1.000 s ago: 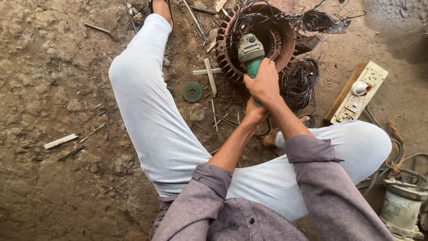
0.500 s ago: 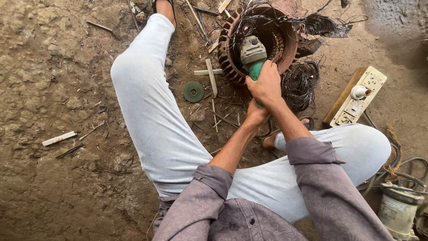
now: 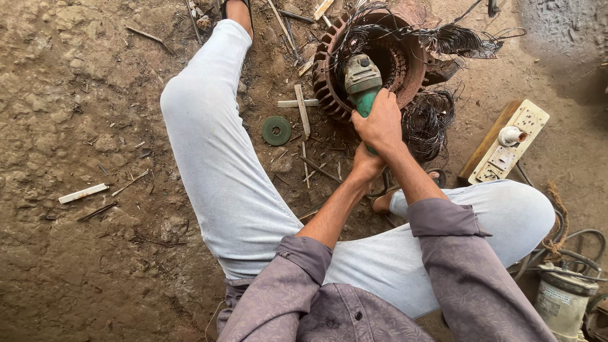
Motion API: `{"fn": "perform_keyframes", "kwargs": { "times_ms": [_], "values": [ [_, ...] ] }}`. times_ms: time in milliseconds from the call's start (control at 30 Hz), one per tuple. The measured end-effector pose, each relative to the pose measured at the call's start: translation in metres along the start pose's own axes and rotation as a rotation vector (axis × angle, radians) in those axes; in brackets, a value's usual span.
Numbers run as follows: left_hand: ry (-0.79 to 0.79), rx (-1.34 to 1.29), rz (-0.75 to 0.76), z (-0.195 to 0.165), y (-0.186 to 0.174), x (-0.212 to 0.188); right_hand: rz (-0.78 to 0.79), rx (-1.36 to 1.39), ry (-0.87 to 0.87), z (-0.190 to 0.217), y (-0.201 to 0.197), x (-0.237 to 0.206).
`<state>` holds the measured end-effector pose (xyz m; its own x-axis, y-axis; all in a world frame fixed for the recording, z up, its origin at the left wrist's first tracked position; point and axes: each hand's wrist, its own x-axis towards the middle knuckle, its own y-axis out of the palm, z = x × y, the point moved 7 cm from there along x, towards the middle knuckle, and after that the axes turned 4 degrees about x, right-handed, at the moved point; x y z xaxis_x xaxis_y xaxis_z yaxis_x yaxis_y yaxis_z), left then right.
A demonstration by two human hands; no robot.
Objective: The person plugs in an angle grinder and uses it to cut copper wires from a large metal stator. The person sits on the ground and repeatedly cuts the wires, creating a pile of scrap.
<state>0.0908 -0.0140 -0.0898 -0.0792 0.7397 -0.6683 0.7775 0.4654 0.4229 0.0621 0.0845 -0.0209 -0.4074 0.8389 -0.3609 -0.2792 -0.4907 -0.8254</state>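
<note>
While tangled black wire [image 3: 405, 44] fills the rusty motor housing [image 3: 380, 63], our right hand [image 3: 382, 123] and left hand [image 3: 366, 166] clamp the green grinder [image 3: 362, 79], unmoved since before.

I see the motor housing [image 3: 373, 57] on the ground ahead, between my legs, with the grinder [image 3: 362, 82] resting in its opening. A loose disc [image 3: 276, 130] lies left of it, a wire bundle [image 3: 429, 120] just right, and a socket board [image 3: 505, 142] farther right, beyond my right knee.
</note>
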Motion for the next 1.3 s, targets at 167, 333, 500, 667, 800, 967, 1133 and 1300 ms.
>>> {"fn": "perform_keyframes", "kwargs": {
  "times_ms": [167,333,500,667,800,967,1133,1300],
  "values": [
    [0.027,-0.038,0.0,-0.0012,0.0005,0.0004,-0.012,-0.007,-0.015,-0.0008,0.0,0.0005],
    [0.031,-0.009,-0.024,-0.0007,-0.0003,0.0015,-0.013,-0.005,-0.005,-0.0016,0.0014,0.0003],
    [0.018,0.006,-0.056,0.0003,-0.0013,0.0004,0.0,-0.003,0.001,-0.0018,0.0031,0.001],
    [0.008,-0.012,-0.024,0.0011,-0.0006,-0.0003,0.01,-0.015,0.005,-0.0031,0.0054,0.0009],
    [0.028,-0.057,-0.019,0.0015,0.0002,0.0002,0.006,-0.008,0.008,-0.0048,0.0056,0.0018],
    [0.079,-0.073,-0.03,-0.0004,0.0005,0.0018,-0.026,-0.019,-0.028,-0.0043,0.0049,0.0013],
    [0.073,-0.088,-0.017,0.0006,0.0006,0.0009,-0.025,-0.003,-0.009,-0.0073,0.0056,0.0011],
    [0.108,-0.108,-0.021,-0.0056,0.0017,-0.001,-0.037,-0.001,-0.005,-0.007,0.004,0.0027]
  ]
}}
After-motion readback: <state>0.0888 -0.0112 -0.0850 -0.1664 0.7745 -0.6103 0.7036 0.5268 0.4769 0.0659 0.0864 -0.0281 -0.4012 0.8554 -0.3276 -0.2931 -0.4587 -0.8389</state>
